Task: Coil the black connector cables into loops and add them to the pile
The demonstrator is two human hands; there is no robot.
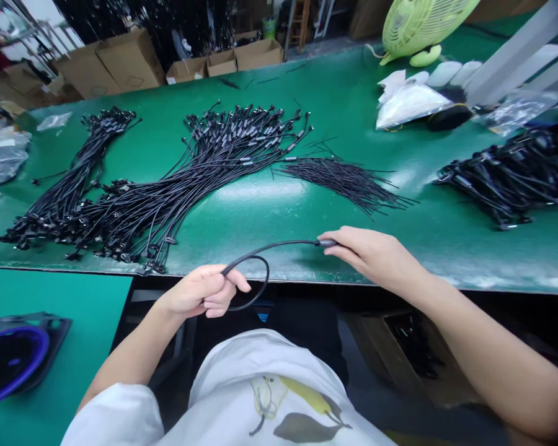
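A black cable (279, 243) runs between my two hands, bent into a loop near the left one. My left hand (209, 290) is closed around the cable and its loop. At the other end, my right hand (363, 248) pinches a small grey sleeve (326, 243) on the cable; the tip beyond it is hidden by my fingers. Both hands are held above the front edge of the green table (255, 217). Behind them lies a big heap of similar black cables (186, 176), many with grey sleeves, and to its right a pile of thin black ties (346, 179).
Another cable bundle (93, 145) lies at the left, and a stack of black cables (516, 173) at the right. Farther back are a white bag (409, 105) and a yellow-green fan (421, 28). A purple-rimmed round object (16, 359) sits lower left. An open box (413, 353) stands below the table.
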